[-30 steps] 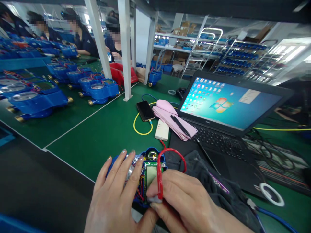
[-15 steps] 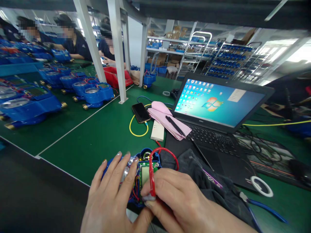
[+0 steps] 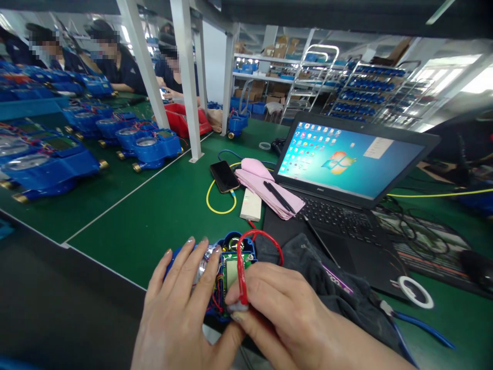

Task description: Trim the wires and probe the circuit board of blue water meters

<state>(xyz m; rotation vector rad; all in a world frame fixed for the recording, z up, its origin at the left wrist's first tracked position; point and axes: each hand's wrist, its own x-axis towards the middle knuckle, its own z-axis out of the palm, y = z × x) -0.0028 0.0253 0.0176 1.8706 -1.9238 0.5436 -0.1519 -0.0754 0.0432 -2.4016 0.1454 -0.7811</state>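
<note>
A blue water meter (image 3: 231,245) with an exposed green circuit board and small screen lies at the near edge of the green table (image 3: 162,216). My left hand (image 3: 179,308) rests flat on its left side, fingers stretched over the round dial. My right hand (image 3: 277,308) pinches a red cable (image 3: 242,272) with a grey tip against the board; the cable loops up over the meter.
An open laptop (image 3: 346,174) stands to the right, with a dark cloth (image 3: 327,282) before it. A phone (image 3: 224,176), yellow cable, pink cloth with a pen and a white box lie behind the meter. Several blue meters (image 3: 150,146) line the left. Other people work at the far left.
The view shifted slightly; both hands stay on the meter in the same hold.
</note>
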